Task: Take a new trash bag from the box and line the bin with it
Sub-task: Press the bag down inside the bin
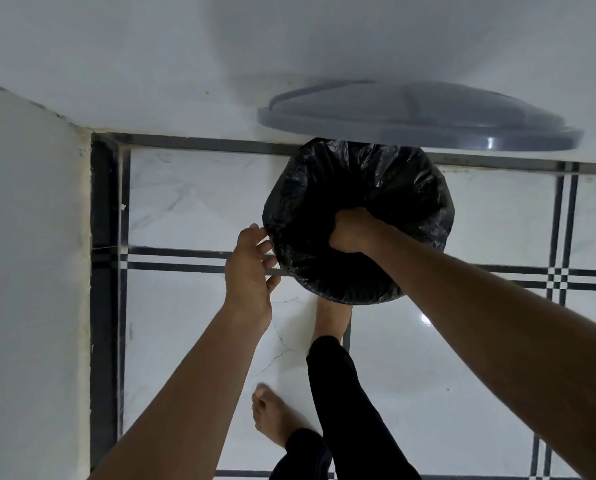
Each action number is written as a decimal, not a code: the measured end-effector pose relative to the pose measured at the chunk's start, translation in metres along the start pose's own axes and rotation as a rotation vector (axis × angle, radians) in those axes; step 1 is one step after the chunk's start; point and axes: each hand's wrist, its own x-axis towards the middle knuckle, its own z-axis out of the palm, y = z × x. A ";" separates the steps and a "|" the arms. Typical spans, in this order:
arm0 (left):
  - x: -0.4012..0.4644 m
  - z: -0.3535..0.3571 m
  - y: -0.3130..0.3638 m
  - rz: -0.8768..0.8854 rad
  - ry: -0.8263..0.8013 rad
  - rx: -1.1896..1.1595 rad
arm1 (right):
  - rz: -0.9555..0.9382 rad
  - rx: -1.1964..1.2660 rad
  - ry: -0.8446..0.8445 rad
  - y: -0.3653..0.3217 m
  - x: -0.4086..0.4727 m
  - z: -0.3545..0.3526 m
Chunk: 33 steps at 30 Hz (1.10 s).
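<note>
Though the black trash bag already drapes the bin rim, the right hand, fist closed, presses it inward; the left hand, open, steadies the edge.

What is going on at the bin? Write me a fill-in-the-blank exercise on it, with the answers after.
1. The trash bag over the bin's mouth is ____ in colour.
2. The right hand is pushed down ____ the bag.
3. The left hand touches the bag's ____ edge.
4. The grey lid stands tipped up ____ the bin.

Missing words: black; inside; outer; behind
</note>
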 end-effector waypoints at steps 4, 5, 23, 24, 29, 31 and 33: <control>0.000 0.003 0.002 0.029 0.037 0.020 | 0.008 0.000 -0.076 0.006 0.002 0.011; 0.001 0.003 0.001 0.030 0.041 0.021 | 0.014 0.005 -0.104 0.009 0.004 0.014; -0.091 0.000 0.032 1.384 -0.027 0.860 | -0.319 0.304 0.379 0.006 -0.161 -0.059; -0.099 0.004 0.043 1.545 -0.079 0.902 | -0.424 0.360 0.617 0.007 -0.187 -0.067; -0.120 0.043 0.096 1.865 -0.323 1.391 | -0.530 0.353 1.344 0.039 -0.249 -0.108; -0.120 0.057 0.111 1.882 -0.230 1.603 | -0.459 0.239 1.131 0.058 -0.242 -0.122; -0.124 0.065 0.125 1.873 -0.108 1.552 | -0.456 0.160 0.813 0.073 -0.235 -0.121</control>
